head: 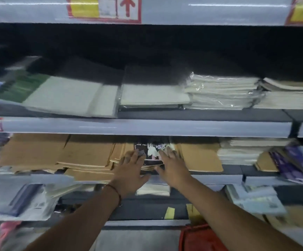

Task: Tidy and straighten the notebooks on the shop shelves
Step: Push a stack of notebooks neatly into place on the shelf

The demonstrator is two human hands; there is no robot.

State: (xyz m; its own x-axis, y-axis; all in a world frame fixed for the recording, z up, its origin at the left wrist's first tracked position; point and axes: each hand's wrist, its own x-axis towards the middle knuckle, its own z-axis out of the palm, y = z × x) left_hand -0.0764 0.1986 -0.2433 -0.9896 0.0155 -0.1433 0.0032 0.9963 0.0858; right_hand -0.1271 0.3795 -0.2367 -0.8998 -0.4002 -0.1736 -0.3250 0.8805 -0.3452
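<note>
A small black notebook [151, 151] with white and pink print lies on top of brown kraft notebooks [85, 156] on the middle shelf. My left hand [130, 169] lies flat with straight fingers at the black notebook's left edge. At the notebook's right edge my right hand [172, 164] reaches in, fingers spread and straight, over another brown notebook [201, 156]. Neither hand grips anything. The brown notebooks on the left sit fanned out and crooked, some overhanging the shelf front.
The shelf above carries flat white and green notebooks [65, 95] and wrapped white stacks [223, 91]. White stacks and purple notebooks [295, 162] lie to the right. The lower shelf holds loose wrapped packs [29, 201]. A red basket [199, 238] sits at the bottom.
</note>
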